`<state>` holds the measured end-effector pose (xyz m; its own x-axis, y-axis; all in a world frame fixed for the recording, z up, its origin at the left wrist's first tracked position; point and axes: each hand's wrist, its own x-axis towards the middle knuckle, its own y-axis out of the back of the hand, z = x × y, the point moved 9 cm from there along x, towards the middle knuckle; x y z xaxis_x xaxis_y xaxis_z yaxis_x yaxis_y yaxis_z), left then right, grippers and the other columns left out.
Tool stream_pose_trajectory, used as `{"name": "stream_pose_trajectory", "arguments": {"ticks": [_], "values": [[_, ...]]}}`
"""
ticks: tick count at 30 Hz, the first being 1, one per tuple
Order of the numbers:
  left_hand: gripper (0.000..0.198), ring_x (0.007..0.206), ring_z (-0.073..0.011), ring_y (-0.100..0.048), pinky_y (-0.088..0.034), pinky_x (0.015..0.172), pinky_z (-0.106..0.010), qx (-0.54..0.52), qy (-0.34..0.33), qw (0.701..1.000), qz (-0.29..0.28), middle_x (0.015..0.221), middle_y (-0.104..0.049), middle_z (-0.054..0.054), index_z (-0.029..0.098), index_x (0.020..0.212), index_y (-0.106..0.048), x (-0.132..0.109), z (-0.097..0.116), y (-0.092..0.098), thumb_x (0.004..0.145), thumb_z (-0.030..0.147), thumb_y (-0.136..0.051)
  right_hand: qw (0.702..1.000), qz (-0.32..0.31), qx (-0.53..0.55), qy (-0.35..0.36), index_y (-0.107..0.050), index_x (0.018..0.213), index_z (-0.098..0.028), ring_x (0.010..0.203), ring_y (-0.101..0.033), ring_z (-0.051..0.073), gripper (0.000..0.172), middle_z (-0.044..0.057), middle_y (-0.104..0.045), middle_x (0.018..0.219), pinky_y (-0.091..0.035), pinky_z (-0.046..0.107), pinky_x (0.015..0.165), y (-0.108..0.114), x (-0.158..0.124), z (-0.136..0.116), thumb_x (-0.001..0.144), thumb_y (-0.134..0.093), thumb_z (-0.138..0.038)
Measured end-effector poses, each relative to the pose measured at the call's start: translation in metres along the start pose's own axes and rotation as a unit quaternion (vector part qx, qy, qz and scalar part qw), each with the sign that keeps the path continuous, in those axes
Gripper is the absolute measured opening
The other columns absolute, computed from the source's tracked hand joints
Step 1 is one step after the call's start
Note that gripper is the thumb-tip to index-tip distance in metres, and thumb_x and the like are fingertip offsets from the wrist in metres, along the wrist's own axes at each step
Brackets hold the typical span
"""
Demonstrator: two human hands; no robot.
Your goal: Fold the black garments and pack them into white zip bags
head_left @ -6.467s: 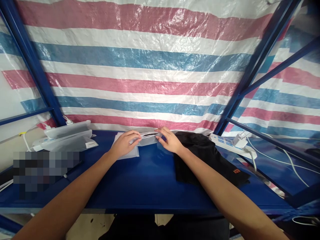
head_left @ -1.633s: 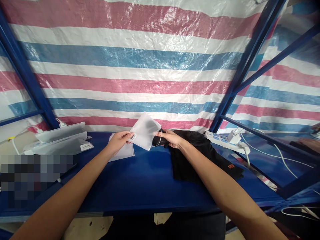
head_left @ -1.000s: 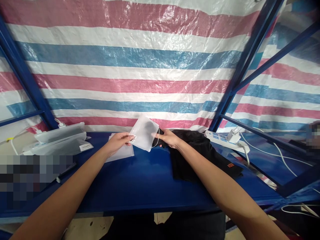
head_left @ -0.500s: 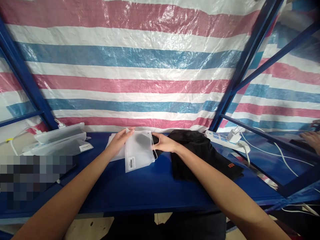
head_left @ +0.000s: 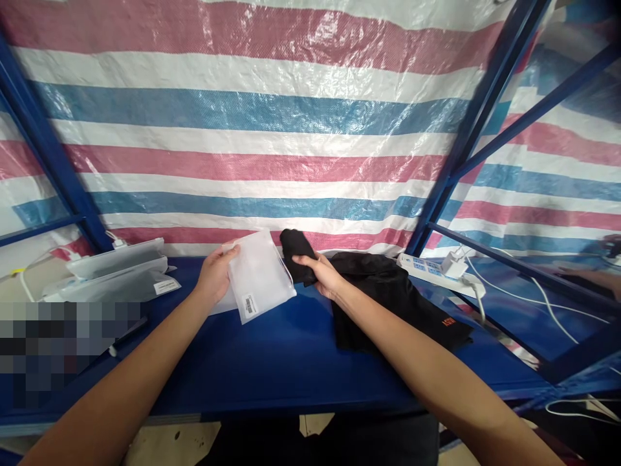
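Since half a second ago, the black folded bundle [head_left: 297, 254] has been pulled clear of the translucent pouch [head_left: 259, 279], where part of it could be seen through the plastic. Pouch has also been tipped over to an angle, with its top edge swung up toward the striped tarp [head_left: 272, 142].

Right now the bundle, cloth by the look of it, is being gripped by the right hand [head_left: 323, 275], thumb laid across the front and the other fingers mostly hidden behind. It's held just beside the pouch's right-hand edge; whether the two are touching can't be told from this view.

As for the pouch, it's pinched at its upper left edge by the left hand [head_left: 216, 268], thumb on the front, the rest of those fingers tucked out of sight at the back. A barcode label [head_left: 250, 304] is stuck near its lower left corner. Below it, a pale flat sheet [head_left: 223, 305] can be seen lying on the blue desk [head_left: 252, 369], mostly covered.

Over on the right, a black garment [head_left: 363, 323] with orange lettering [head_left: 449, 321] is spread out, partly crossed by the right forearm. Past that sits a white power strip [head_left: 405, 262] with a white adapter [head_left: 455, 265] plugged in. On the left, grey plastic packets [head_left: 116, 285] are stacked near the blue frame post [head_left: 58, 149], and a patch in front of them has been pixelated, so nothing can be made out there.
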<state>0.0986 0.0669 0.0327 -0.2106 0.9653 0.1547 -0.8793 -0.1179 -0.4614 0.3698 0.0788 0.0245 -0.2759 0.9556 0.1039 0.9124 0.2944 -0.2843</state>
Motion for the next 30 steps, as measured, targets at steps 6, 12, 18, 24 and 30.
{"name": "stream_pose_trajectory", "arguments": {"ticks": [6,12,18,24,30], "values": [[0.034,0.079,-0.0247,-0.079,-0.067,0.077,-0.038,-0.048,0.035,0.998,0.021,0.093,-0.083,-0.009,0.014,0.096,-0.079,0.005,0.002,0.010,0.071,0.026,-0.099,0.994,0.010,0.098,0.039,-0.071,0.115,-0.019,0.092,-0.079,0.025,0.043,0.009,-0.082,0.102,-0.067,0.037,0.083,0.011,0.002,-0.012,0.083,-0.089,-0.040],[0.032,0.084,-0.0230,-0.081,-0.068,0.081,-0.034,-0.063,0.021,0.998,0.009,0.100,-0.084,-0.010,0.013,0.101,-0.081,0.008,0.002,0.008,0.077,0.023,-0.098,0.960,-0.245,-0.015,-0.131,-0.069,0.127,-0.016,0.098,-0.083,0.033,0.061,0.014,-0.083,0.106,-0.069,0.042,0.081,-0.032,-0.030,0.010,0.076,-0.096,-0.033],[0.038,0.090,-0.0255,-0.081,-0.069,0.085,-0.036,-0.073,0.041,0.996,-0.004,0.107,-0.084,-0.013,0.012,0.111,-0.080,0.008,0.002,0.007,0.083,0.032,-0.094,0.933,-0.309,-0.108,-0.148,-0.075,0.131,-0.016,0.099,-0.083,0.027,0.065,0.012,-0.084,0.112,-0.067,0.034,0.088,-0.041,-0.036,0.028,0.072,-0.100,-0.028],[0.033,0.119,-0.0319,-0.077,-0.066,0.101,-0.041,-0.090,0.025,0.996,-0.013,0.119,-0.082,-0.014,0.013,0.115,-0.079,0.010,0.018,0.006,0.097,0.041,-0.079,0.951,-0.256,-0.115,-0.131,-0.080,0.126,-0.017,0.100,-0.082,0.022,0.060,0.009,-0.085,0.114,-0.065,0.029,0.091,-0.027,-0.025,0.027,0.071,-0.101,-0.027],[0.019,0.117,-0.0262,-0.077,-0.064,0.102,-0.037,-0.102,-0.056,0.989,0.091,0.114,-0.083,-0.011,0.014,0.103,-0.076,0.012,0.021,0.024,0.098,0.032,-0.080,0.953,-0.250,-0.114,-0.130,-0.081,0.124,-0.017,0.100,-0.082,0.021,0.061,0.008,-0.084,0.115,-0.064,0.028,0.093,-0.030,-0.024,0.023,0.068,-0.103,-0.028]]}}
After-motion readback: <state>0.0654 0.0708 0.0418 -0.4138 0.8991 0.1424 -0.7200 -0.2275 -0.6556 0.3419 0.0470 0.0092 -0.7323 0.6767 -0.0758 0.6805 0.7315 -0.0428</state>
